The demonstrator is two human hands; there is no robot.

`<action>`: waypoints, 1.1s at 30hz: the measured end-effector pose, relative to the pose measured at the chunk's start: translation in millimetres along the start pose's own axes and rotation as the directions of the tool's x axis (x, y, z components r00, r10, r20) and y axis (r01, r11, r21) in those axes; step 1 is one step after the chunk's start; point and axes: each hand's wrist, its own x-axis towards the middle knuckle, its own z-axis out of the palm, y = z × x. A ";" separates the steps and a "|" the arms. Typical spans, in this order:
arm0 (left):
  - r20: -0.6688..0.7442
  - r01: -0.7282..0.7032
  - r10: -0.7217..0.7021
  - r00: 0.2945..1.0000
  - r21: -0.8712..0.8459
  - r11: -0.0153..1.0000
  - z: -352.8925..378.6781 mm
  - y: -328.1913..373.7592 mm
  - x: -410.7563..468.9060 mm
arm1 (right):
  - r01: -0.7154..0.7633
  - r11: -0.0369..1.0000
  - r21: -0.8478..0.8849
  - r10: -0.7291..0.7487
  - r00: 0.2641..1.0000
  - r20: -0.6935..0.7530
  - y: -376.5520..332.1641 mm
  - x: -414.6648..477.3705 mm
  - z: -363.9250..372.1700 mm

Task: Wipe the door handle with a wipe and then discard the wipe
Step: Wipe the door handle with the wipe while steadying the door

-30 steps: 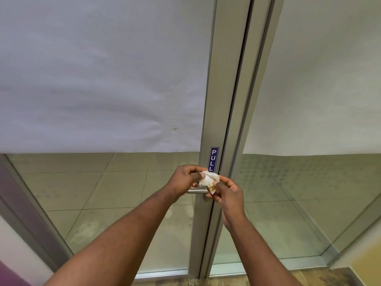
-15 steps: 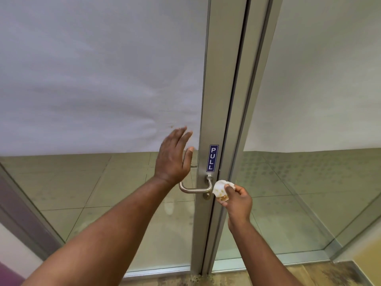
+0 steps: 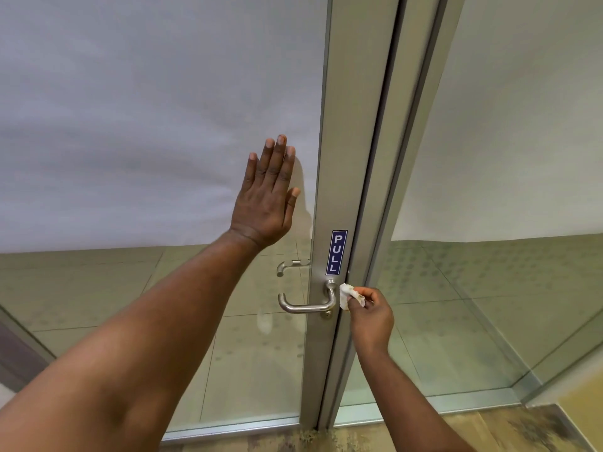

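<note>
A steel lever door handle sticks out from the aluminium door stile, just below a blue PULL sticker. My right hand pinches a crumpled white wipe with a brownish stain, held right beside the handle's base on its right side. My left hand is flat and open, fingers up, pressed against the frosted glass panel left of the stile, above the handle.
A second handle shows through the glass on the door's far side. The glass door is frosted above and clear below, with tiled floor behind. A fixed glass panel stands to the right. Worn floor lies at the threshold.
My left hand let go of the wipe, rose from the handle and now lies flat on the glass. My right hand keeps the wipe and has shifted close to the handle's base.
</note>
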 end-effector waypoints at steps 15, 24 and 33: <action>-0.088 0.042 -0.034 0.995 0.092 0.995 23.4 -3.3 5.3 | 0.379 0.851 -0.364 -0.282 0.914 0.293 34.2 0.4 37.8; -0.094 0.040 -0.030 0.995 0.103 0.994 25.1 -3.0 5.7 | -0.073 0.995 -0.071 0.075 0.997 0.025 43.9 18.2 46.4; -0.118 0.041 -0.028 0.993 0.114 0.993 28.9 -4.4 6.1 | -0.632 0.498 0.594 0.656 0.723 0.219 40.9 22.8 56.2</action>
